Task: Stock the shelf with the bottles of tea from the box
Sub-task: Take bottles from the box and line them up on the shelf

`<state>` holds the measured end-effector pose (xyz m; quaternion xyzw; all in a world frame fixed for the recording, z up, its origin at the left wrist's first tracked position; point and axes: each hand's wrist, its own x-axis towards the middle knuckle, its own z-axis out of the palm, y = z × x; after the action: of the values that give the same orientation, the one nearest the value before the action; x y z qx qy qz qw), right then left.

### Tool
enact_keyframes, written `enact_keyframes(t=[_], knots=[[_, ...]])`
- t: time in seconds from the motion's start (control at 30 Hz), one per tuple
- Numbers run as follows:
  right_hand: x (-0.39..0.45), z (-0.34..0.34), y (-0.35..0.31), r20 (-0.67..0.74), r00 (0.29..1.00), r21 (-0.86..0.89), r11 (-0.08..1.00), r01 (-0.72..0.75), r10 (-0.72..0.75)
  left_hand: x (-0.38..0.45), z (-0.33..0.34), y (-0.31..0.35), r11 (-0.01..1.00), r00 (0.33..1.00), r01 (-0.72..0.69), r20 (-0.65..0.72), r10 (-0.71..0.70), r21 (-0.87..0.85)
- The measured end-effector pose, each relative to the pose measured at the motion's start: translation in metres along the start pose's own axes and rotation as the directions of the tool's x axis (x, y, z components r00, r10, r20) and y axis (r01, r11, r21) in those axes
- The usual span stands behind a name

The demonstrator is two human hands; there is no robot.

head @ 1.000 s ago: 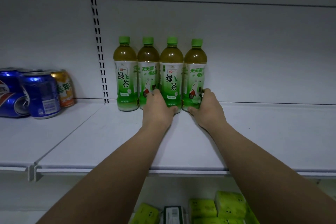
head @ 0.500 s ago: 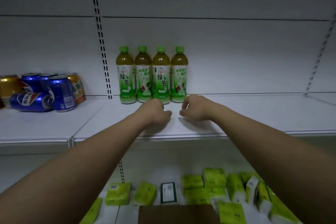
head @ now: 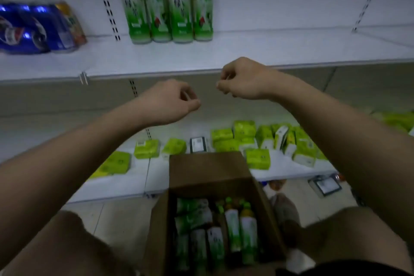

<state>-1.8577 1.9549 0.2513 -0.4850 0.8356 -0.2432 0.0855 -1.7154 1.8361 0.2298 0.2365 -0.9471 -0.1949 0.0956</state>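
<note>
A: Item one, stocked goods?

B: Four bottles of tea (head: 164, 4), green labels, upright in a row touching one another at the back of the upper shelf (head: 257, 51). Caps cut off by the frame's top edge.

A: Item two, supply?

B: Cardboard box (head: 212, 177), open, on the floor below the hands. More tea bottles in the box (head: 233, 228), lying packed side by side; count unclear, the frame is blurred.

A: Hands?

B: Left hand (head: 170, 101) held in the air in front of the shelf edge, fingers loosely curled, holding nothing. Right hand (head: 243, 78) just beside it, a little higher, fingers likewise loosely curled and empty. Neither touches shelf nor bottle.

A: Other stock?

B: Blue cans (head: 24, 29) with an orange can (head: 71, 22) at the upper shelf's left. Green packets (head: 244, 130) scattered on the lower shelf (head: 125, 184).
</note>
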Motion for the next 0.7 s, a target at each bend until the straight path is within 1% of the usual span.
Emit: enact_keyframes(t=[0.07,0.17,0.27,0.37,0.43,0.5,0.57,0.63,0.7], knots=[[-0.017,0.030,0.020,0.028,0.999,0.052,0.998,-0.043,0.041,-0.020,0.032,-0.016,1.000,0.996,0.017,0.091,-0.017,-0.004],[-0.039,0.085,0.059,0.151,0.978,0.116,0.980,-0.165,0.147,-0.038,0.084,-0.042,0.990,0.963,0.120,0.252,-0.100,-0.067],[-0.050,0.140,0.093,0.238,0.943,0.149,0.950,-0.274,0.234,-0.043,0.139,-0.061,0.971,0.928,0.216,0.332,-0.171,-0.104],[-0.060,0.190,0.110,0.302,0.899,0.173,0.909,-0.378,0.316,-0.051,0.195,-0.075,0.960,0.905,0.251,0.382,-0.187,-0.125],[-0.069,0.224,0.120,0.365,0.847,0.205,0.854,-0.477,0.386,-0.061,0.232,-0.084,0.947,0.874,0.299,0.432,-0.224,-0.114],[-0.079,0.257,0.134,0.409,0.781,0.220,0.780,-0.586,0.472,-0.072,0.261,-0.091,0.919,0.818,0.382,0.498,-0.288,-0.097],[-0.091,0.282,0.148,0.464,0.704,0.254,0.681,-0.687,0.538,-0.080,0.285,-0.104,0.886,0.776,0.452,0.534,-0.335,-0.102],[-0.098,0.302,0.162,0.518,0.633,0.281,0.585,-0.761,0.575,-0.083,0.304,-0.122,0.852,0.748,0.517,0.529,-0.401,-0.085],[-0.103,0.316,0.173,0.534,0.585,0.268,0.534,-0.802,0.610,-0.082,0.320,-0.139,0.832,0.740,0.549,0.508,-0.441,-0.076]])
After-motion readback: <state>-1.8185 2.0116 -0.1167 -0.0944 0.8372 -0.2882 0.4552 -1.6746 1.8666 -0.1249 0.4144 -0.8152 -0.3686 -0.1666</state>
